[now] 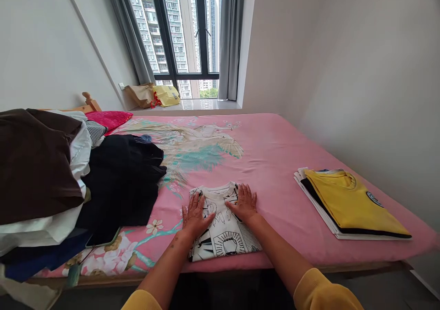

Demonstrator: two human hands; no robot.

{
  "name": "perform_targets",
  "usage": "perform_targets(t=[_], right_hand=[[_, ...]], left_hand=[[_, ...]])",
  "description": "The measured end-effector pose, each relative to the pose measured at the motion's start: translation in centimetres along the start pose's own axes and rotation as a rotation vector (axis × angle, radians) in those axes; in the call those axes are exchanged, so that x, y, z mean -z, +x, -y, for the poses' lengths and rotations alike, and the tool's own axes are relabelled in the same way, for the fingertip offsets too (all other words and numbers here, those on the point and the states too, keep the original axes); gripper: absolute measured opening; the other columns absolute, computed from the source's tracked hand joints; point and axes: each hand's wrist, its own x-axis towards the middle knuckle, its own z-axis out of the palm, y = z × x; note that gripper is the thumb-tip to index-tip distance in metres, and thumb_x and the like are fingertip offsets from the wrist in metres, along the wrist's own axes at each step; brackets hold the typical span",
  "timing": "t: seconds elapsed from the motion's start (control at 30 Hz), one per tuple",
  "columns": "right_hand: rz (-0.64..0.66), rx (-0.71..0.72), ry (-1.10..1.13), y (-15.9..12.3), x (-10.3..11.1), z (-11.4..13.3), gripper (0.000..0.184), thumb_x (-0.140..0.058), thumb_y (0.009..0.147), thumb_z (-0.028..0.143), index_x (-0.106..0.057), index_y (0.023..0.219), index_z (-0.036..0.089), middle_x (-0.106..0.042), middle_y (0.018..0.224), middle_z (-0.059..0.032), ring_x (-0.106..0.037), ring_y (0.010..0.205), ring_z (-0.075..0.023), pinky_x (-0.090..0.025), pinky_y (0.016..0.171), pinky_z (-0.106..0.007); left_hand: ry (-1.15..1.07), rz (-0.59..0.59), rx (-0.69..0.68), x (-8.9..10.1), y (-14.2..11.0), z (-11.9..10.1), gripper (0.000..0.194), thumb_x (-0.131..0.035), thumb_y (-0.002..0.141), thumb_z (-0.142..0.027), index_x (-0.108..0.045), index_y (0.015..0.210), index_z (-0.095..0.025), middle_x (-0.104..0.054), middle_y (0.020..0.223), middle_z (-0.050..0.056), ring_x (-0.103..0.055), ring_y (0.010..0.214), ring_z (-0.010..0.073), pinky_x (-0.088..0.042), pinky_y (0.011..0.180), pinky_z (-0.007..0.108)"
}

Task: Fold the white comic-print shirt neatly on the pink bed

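Note:
A white T-shirt (228, 241) with black cartoon print lies folded into a rectangle near the front edge of the bed, its collar pointing away from me. My left hand (196, 216) rests flat on its left side, fingers stretched out and thumb spread. On the upper right side of the shirt lies my right hand (243, 203), also flat with the fingers extended. Neither hand grips the fabric. Parts of the print are hidden beneath my hands and forearms.
Folded clothes topped by a yellow T-shirt (343, 204) sit at the right. A loose heap with a brown garment (37, 163) and a black garment (120, 181) covers the left. The bed has a pink sheet (271, 163); bags (167, 95) stand by the window.

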Motion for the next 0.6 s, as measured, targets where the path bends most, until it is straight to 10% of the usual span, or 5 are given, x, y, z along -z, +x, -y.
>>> perform_targets(t=[0.27,0.6], right_hand=[[-0.077,0.180,0.009,0.8,0.4,-1.0,0.053,-0.038,0.090,0.048,-0.043,0.133,0.019,-0.043,0.140,-0.0106,-0.028,0.132,-0.0242,-0.001,0.112,-0.047],[0.226,-0.042,-0.097,3.5,1.2,-0.5,0.072,-0.019,0.089,0.060,-0.022,0.146,0.016,-0.016,0.154,-0.0073,-0.003,0.141,-0.0272,0.009,0.107,-0.059]], left_hand=[[0.010,0.003,-0.030,-0.3,0.4,0.4,0.079,-0.047,0.079,-0.057,-0.019,0.146,-0.025,-0.013,0.156,0.005,-0.009,0.143,0.0245,0.003,0.112,0.055],[-0.040,0.104,0.046,1.1,2.1,1.0,0.080,-0.039,0.078,-0.067,-0.025,0.145,-0.025,-0.019,0.154,0.007,-0.015,0.141,0.0265,-0.004,0.110,0.059]])
